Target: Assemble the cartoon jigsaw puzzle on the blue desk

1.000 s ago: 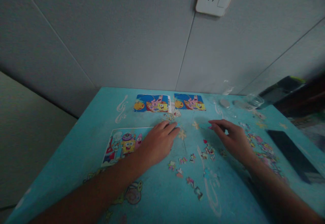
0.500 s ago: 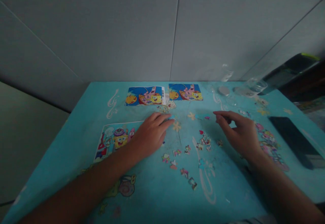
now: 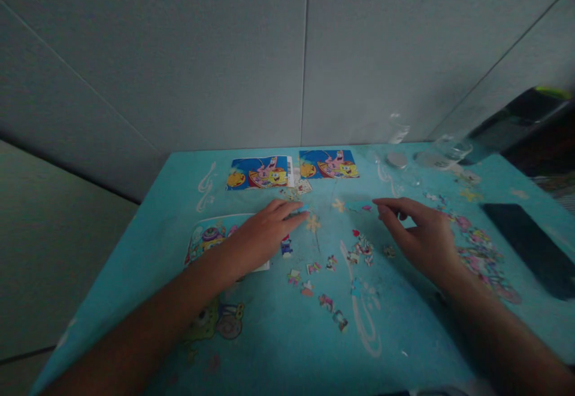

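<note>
Six puzzle pieces (image 3: 326,302) are lying at lower centre of the bench (image 3: 157,210), below and between the left hand (image 3: 267,231) and right hand (image 3: 424,231). The pile (image 3: 480,252) at right is showing too blurred to count. The right grip's thumb and forefinger are standing close together; whether either grip is clamping anything, I cannot tell. Two cards (image 3: 327,165) are lying at upper centre, one phone (image 3: 530,249) at right.

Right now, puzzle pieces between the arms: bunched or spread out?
Both: one cluster sits crowded near the right hand; other pieces lie spread out, blue tabletop showing between them.
</note>
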